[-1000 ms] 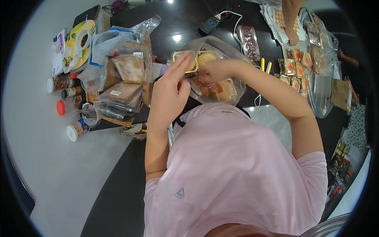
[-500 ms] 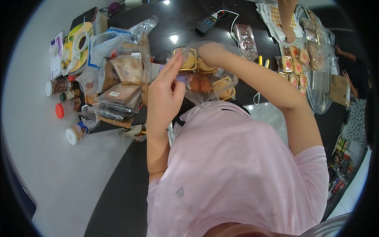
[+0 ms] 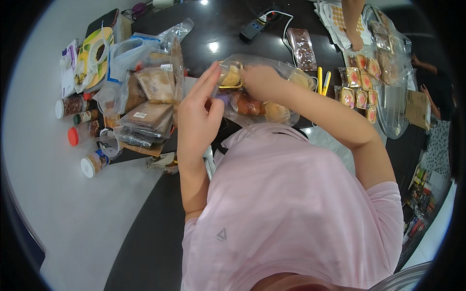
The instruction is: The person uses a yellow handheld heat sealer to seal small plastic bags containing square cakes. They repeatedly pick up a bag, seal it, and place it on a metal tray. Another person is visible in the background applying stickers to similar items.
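Note:
In front of my chest lies a large clear plastic bag [image 3: 264, 62] with several pastries inside. A pastry in a gold tray [image 3: 230, 77] sits at its left end, brown buns [image 3: 245, 104] are nearer me, and a round pale pastry [image 3: 276, 112] lies at the near right. My left hand [image 3: 200, 104] is held flat along the bag's left side, fingers stretched out together and thumb apart. At the middle of the bag my right hand [image 3: 262, 82] reaches down among the pastries beside the gold tray. Its fingertips are hidden and partly blurred.
Bagged flat goods [image 3: 145, 116] and jars [image 3: 73, 105] crowd the left. Yellow-handled tools [image 3: 320, 80], a power strip [image 3: 252, 31] and a flat brown packet [image 3: 302, 48] lie beyond the bag. At right, wrapped pastries [image 3: 353, 77] stand beside another person's hand [image 3: 356, 41].
My right hand has shifted slightly toward me within the bag. The bag's right part has spread outward, and the pastries in it have moved. My left hand has edged slightly left.

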A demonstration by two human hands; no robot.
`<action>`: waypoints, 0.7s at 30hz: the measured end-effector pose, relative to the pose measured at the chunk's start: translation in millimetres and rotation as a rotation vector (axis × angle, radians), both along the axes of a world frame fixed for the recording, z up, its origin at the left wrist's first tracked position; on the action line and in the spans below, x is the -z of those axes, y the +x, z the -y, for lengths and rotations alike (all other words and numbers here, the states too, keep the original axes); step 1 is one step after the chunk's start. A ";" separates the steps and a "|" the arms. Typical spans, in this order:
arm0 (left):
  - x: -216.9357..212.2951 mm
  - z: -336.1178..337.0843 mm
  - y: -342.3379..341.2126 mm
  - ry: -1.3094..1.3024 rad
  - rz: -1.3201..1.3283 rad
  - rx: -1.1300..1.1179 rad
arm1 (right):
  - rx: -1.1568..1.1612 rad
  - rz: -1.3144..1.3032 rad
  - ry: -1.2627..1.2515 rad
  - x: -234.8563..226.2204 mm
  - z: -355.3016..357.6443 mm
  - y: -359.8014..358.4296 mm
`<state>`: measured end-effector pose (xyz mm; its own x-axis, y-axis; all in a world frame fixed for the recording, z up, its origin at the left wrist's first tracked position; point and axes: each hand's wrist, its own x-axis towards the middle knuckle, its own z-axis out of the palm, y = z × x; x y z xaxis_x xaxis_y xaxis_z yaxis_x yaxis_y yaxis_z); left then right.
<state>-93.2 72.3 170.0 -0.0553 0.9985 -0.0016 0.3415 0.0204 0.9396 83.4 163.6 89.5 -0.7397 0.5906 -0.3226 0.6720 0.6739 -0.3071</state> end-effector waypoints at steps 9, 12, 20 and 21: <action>-3.8 -7.4 -19.5 -0.053 0.039 -0.056 | -0.673 0.490 -0.126 18.5 12.6 -25.7; -5.7 -3.9 -28.0 -0.074 0.088 -0.068 | -0.582 0.603 -0.215 3.9 0.4 -25.3; -8.4 -6.4 -14.4 -0.012 0.058 0.079 | 0.202 0.199 -0.144 50.0 -46.4 -41.1; -7.5 -3.6 -11.0 -0.012 0.046 0.080 | 0.212 0.145 -0.140 55.0 -42.5 -44.0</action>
<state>-104.2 75.9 177.6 0.0249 0.9996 -0.0147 0.2991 0.0066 0.9542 39.3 206.1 34.6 -0.5444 0.6696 -0.5052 0.8371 0.4715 -0.2773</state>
